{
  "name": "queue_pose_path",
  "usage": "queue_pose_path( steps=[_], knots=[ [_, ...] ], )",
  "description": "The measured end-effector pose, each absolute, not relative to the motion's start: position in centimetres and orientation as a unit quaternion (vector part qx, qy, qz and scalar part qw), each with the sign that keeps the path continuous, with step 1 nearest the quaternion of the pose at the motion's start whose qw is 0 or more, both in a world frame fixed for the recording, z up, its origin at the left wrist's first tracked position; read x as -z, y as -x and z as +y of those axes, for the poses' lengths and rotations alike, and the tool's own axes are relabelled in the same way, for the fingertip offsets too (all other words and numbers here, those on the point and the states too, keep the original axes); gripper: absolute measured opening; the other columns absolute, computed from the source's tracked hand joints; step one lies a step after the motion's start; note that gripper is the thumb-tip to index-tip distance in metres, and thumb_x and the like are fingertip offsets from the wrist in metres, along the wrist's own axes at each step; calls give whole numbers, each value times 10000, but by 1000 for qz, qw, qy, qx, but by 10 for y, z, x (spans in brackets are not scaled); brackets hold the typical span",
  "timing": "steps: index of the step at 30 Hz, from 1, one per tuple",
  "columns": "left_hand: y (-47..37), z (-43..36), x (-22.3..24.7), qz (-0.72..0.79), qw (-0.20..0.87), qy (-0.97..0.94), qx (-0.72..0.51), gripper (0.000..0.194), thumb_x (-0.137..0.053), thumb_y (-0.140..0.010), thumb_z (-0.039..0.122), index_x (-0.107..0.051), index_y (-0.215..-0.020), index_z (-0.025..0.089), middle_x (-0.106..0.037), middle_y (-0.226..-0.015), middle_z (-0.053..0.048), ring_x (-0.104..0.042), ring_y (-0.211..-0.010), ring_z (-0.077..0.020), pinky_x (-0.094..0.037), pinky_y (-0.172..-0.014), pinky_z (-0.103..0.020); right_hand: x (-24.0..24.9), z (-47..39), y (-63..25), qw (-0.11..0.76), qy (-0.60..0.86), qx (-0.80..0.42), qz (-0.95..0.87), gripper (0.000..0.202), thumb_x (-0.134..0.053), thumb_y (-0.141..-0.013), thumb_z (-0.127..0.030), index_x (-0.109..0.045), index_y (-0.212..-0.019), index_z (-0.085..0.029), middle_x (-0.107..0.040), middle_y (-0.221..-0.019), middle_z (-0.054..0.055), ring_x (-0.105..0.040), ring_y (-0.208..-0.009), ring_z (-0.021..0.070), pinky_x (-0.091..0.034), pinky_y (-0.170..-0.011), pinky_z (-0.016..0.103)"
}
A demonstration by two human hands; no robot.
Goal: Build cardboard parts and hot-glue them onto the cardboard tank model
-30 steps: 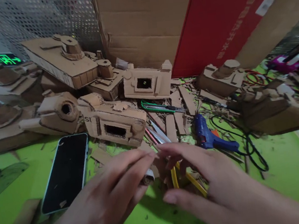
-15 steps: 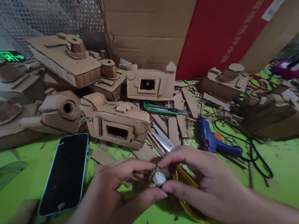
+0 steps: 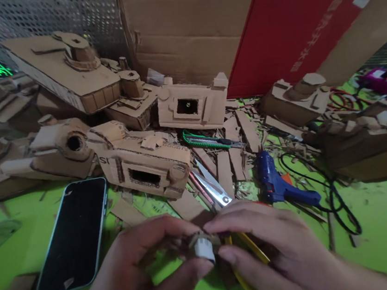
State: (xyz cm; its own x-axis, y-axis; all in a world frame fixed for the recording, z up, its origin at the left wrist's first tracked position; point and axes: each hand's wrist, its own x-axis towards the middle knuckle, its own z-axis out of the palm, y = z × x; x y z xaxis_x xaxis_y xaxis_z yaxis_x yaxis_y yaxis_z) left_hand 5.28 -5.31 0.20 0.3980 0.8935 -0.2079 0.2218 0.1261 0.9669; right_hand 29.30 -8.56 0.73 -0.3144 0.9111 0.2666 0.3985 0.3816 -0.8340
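Note:
A small rolled cardboard piece with a white outer face (image 3: 203, 250) is held low in the middle of the view. My left hand (image 3: 140, 262) pinches it, the thumb at its lower edge and the forefinger along its top. From the other side my right hand (image 3: 271, 243) has its forefinger at the top of the piece, its thumb close by the right side. The fingers hide part of the piece. Scissors (image 3: 225, 199) with yellow handles lie under and behind my right hand. Just beyond sits a cardboard camera-like model (image 3: 160, 160) with a rectangular opening.
A phone (image 3: 73, 238) lies at left. A green utility knife (image 3: 210, 140) rests among cardboard scraps. A blue glue gun (image 3: 270, 178) with a black cord lies at right. More cardboard models, including one with a turret (image 3: 80, 55), stand at the back left.
Both hands and the small piece sit slightly lower in view. My right thumb has moved a little away from the piece, and more of the scissors' pivot shows.

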Motion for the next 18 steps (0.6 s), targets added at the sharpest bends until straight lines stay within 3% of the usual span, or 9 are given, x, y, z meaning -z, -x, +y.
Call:
queue_pose_path(
  steps=[2, 5, 7, 9, 11, 14, 18],
  knots=[
    [-54, -49, -4, 463, 627, -552, -296, 136, -898, -856, 377, -854, -975, 328, -841, -805, -1, -788, -752, -190, -614, -681, -194, -10, -85, -299, 320, 484, -259, -773, 224, -641, -1042, -195, -683, -1260, -224, -826, -1091, 28, -795, -948, 174, -648, -848, 296],
    [-54, -40, -8, 479, 645, -515, -299, 202, -883, -877, 453, -847, -1011, 307, -817, -728, -6, -746, -657, -154, -565, -600, -155, -11, -87, -312, 164, 544, -127, -813, 56, -707, -1002, -274, -687, -1035, -234, -779, -861, 28, -758, -668, 243, -588, -568, 359],
    [-53, -35, -10, 478, 664, -489, -302, 244, -881, -883, 487, -841, -1034, 299, -829, -750, -20, -765, -700, -156, -572, -637, -147, -8, -91, -320, 73, 563, -82, -819, 219, -842, -887, -338, -644, -908, -247, -724, -708, 0, -701, -498, 255, -466, -437, 345],
    [-51, -32, -10, 463, 693, -456, -312, 248, -885, -885, 488, -850, -1034, 292, -830, -800, -31, -778, -780, -166, -589, -697, -151, -4, -96, -325, 17, 578, -83, -811, 330, -911, -801, -349, -608, -897, -259, -680, -613, -33, -677, -417, 260, -351, -389, 323],
    [-49, -31, -10, 451, 714, -422, -330, 232, -901, -872, 477, -880, -951, 261, -811, -899, -46, -765, -835, -171, -605, -741, -167, 1, -100, -328, -8, 602, -115, -790, 345, -900, -801, -308, -581, -926, -271, -671, -585, -52, -678, -394, 259, -282, -386, 312],
    [-47, -29, -7, 443, 721, -397, -355, 295, -920, -841, 478, -890, -767, 194, -742, -1059, -72, -731, -836, -164, -622, -751, -189, 7, -104, -327, -13, 633, -161, -757, 326, -858, -827, -282, -565, -970, -281, -741, -698, -21, -731, -467, 264, -329, -411, 311],
    [-45, -27, -5, 437, 723, -389, -366, 247, -950, -817, 449, -896, -848, 211, -752, -982, -46, -706, -799, -131, -585, -718, -137, 10, -102, -323, -14, 637, -132, -759, 175, -732, -886, -295, -593, -988, -263, -747, -706, 22, -750, -505, 297, -415, -422, 340]
  ],
)
